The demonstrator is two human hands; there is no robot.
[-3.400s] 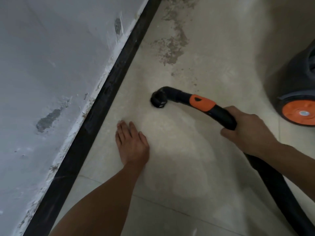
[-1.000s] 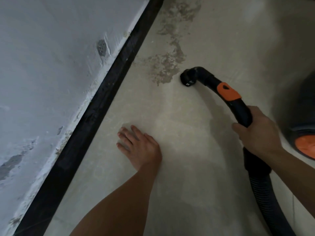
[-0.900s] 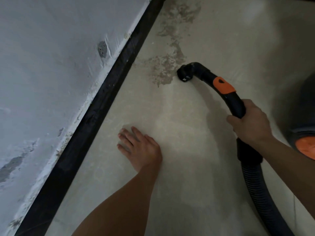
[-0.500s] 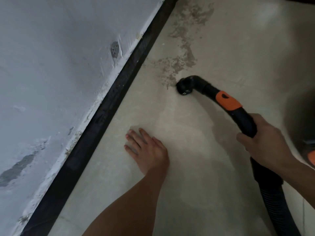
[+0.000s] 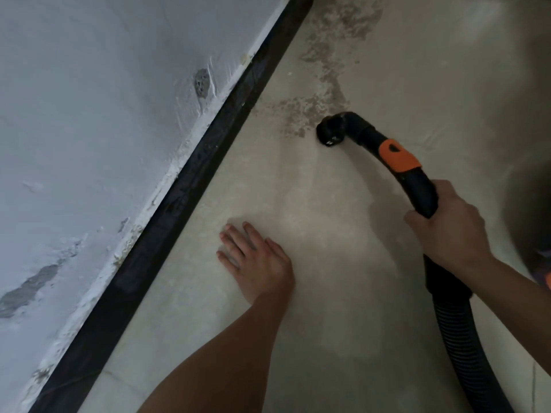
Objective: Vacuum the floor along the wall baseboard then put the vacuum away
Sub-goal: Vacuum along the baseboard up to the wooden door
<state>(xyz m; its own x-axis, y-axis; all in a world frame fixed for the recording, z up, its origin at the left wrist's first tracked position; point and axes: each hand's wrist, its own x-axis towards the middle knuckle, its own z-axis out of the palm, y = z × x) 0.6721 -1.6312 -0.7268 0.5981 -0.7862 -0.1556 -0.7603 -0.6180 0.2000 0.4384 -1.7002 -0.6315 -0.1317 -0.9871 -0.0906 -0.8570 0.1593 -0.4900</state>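
**A:** What does the head camera show of the vacuum?

**B:** Its bent black nozzle point(image 5: 331, 133) sits mouth-down on the floor point(image 5: 343, 308), right at the edge of a mottled brown stain point(image 5: 310, 111). It is apart from the black baseboard point(image 5: 190, 186), with bare floor between them.

**A:** And behind the nozzle?

**B:** An orange collar point(image 5: 399, 156) wraps the curved black handle tube point(image 5: 422, 192). The tube runs back into a ribbed hose point(image 5: 465, 347) that leaves the frame at the lower right.

**A:** Who holds it?

**B:** The right hand point(image 5: 447, 231). Its fingers point(image 5: 417, 219) are curled round the handle tube, a little behind the orange collar and ahead of the ribbed hose.

**A:** The other hand?

**B:** The left hand point(image 5: 259, 263) lies palm-down on the floor, fingers straight and slightly spread, gripping nothing. It rests between the baseboard and the hose, near the baseboard but not touching it.

**A:** Anything else?

**B:** A grey wall point(image 5: 104, 99) rises above the baseboard, with chipped white plaster along the joint and a few gouges. At the right edge there is a dark rounded shape point(image 5: 533, 189) with a sliver of orange at its base. It is too cropped and blurred to tell what it is.
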